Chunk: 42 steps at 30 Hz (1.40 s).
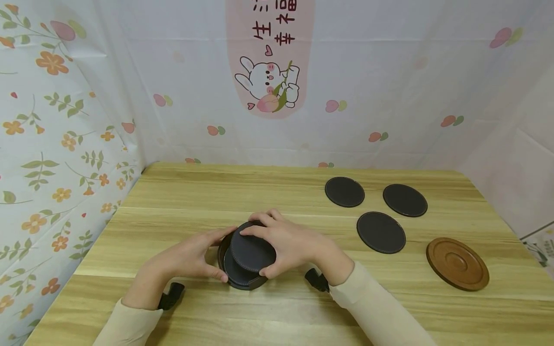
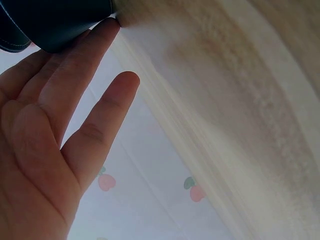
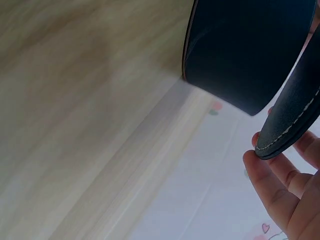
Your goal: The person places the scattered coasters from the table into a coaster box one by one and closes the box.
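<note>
A round black coaster (image 1: 250, 252) with stitched edging is tilted over a round dark coaster holder (image 1: 247, 287), pinched at its rim by my right hand (image 1: 296, 244). The right wrist view shows the same coaster (image 3: 295, 112) apart from the holder's side wall (image 3: 240, 55). Inside the holder lies another black coaster (image 1: 233, 271), partly covered. My left hand (image 1: 188, 254) holds the holder from the left, thumb at the front and fingers behind. Fingertips touch the holder wall (image 2: 75, 20) in the left wrist view.
Three black coasters lie flat on the wooden table (image 1: 195, 192): one at the back (image 1: 345, 191), one farther right (image 1: 405, 200), one nearer (image 1: 381, 232). A brown wooden round coaster (image 1: 458, 264) sits at the right. Patterned cloth (image 1: 182, 72) hangs behind.
</note>
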Tool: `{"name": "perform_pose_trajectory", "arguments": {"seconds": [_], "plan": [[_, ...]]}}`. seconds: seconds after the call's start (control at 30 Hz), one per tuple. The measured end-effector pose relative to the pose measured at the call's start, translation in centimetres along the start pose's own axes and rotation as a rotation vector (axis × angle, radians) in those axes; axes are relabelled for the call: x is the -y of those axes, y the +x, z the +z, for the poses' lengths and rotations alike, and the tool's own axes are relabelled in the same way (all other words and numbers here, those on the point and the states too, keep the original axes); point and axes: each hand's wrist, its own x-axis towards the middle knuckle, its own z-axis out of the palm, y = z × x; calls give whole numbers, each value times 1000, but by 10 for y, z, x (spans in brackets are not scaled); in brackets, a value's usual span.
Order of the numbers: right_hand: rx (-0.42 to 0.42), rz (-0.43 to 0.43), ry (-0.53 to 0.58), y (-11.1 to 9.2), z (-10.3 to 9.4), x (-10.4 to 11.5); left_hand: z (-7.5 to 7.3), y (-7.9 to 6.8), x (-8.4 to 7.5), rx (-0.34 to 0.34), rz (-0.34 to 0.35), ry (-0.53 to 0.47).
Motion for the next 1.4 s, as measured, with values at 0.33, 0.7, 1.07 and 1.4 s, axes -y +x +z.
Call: {"name": "perform_pose_trajectory", "arguments": {"seconds": [0.33,0.7,1.07,1.4], "plan": [[13,-37,-11,7,5,6,-1,1,1,13,32,-34],[33,-67,-22,14,10,8,-1,1,1,21,21,-41],[45,-90,-7,17,12,10,-3,1,1,29,15,-69],[39,-88,18,15,12,8,-3,0,-2,15,-7,-48]]}}
